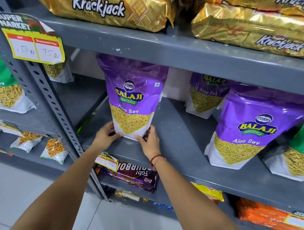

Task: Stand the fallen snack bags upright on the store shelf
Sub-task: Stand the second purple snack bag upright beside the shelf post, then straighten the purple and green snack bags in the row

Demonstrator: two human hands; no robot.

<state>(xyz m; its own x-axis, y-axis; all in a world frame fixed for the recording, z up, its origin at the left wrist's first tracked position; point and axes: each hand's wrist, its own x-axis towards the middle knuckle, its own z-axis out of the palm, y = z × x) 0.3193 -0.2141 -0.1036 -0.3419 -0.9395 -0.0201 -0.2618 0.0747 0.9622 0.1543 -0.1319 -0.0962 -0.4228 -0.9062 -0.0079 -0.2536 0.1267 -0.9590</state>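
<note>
Nearest, the left hand (106,133) and right hand (150,141) are gripping the bottom corners of a purple Aloo Sev bag (133,97), which is standing upright near the front of the grey shelf (178,134). Further right, a second purple bag (250,131) is leaning back; behind, a third bag (205,95) is standing by the back wall.

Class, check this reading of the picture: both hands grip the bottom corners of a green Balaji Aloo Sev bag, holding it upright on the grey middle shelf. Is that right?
One detail is wrong: the bag is purple, not green. The head view shows the left hand and right hand gripping the bottom corners of the purple Aloo Sev bag, upright on the grey middle shelf.
</note>
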